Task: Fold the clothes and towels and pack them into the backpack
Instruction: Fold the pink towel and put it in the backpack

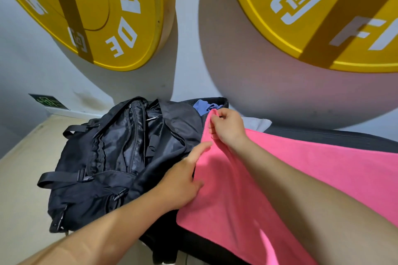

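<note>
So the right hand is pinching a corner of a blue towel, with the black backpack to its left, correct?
Not blue: the head view shows the right hand pinching a corner of a pink towel, with the black backpack to its left.

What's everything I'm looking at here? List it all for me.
weight plates: two, yellow, on the wall above
backpack: one, black, left of the towel
towel: one, pink, spread over the bench
bench: one, black, under the towel
blue cloth: one, beyond the backpack
white cloth: one, beyond the towel
sign: one, green, low on the wall, left
left hand: touches the towel's left edge
right hand: pinches the towel's far corner
</note>
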The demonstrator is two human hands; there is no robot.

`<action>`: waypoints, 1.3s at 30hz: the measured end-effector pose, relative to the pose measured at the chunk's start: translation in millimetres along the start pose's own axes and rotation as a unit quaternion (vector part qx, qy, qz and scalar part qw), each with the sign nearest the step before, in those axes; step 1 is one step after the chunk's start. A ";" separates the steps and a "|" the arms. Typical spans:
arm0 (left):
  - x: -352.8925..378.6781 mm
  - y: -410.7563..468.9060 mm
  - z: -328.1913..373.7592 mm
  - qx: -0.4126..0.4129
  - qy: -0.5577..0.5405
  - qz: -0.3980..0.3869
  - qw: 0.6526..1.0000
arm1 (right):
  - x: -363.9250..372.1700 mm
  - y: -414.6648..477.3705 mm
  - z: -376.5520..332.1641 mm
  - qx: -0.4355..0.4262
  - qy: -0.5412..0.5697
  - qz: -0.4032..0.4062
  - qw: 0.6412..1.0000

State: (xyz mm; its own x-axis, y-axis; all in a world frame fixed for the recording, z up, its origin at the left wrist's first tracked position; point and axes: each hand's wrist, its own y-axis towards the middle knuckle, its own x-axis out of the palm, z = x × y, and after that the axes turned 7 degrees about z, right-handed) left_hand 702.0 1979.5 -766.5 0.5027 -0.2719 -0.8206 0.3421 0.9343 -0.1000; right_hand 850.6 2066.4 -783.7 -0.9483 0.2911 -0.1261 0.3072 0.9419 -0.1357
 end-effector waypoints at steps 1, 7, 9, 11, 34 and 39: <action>1.6 -3.0 -0.2 0.020 0.035 -0.013 0.999 | -0.7 -0.8 -1.0 0.045 0.062 -0.012 0.997; 1.7 -20.5 8.6 0.049 0.228 -0.190 0.954 | -20.7 -2.0 -15.9 0.186 0.127 -0.097 0.970; -16.2 -19.2 16.0 0.033 0.218 -0.218 0.951 | -20.5 1.5 -20.8 0.171 0.093 -0.098 0.976; -38.6 -16.0 22.2 0.014 0.205 -0.222 0.953 | -13.9 1.7 -25.2 0.126 0.071 -0.107 0.984; -153.6 -45.4 55.1 -0.004 0.089 -0.189 0.978 | -14.3 -13.6 -109.8 0.035 0.017 -0.149 0.988; -122.6 -52.1 124.3 0.098 0.095 -0.205 0.969 | -71.3 -22.1 -123.6 -0.041 -0.060 -0.119 0.990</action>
State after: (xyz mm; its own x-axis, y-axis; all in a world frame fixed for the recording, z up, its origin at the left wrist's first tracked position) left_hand 721.2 1935.5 -590.8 0.1433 -0.5472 -0.8247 0.6353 0.6898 -0.3472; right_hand 901.6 2045.6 -650.3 -0.9751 0.0426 -0.2178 0.0647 0.9933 -0.0953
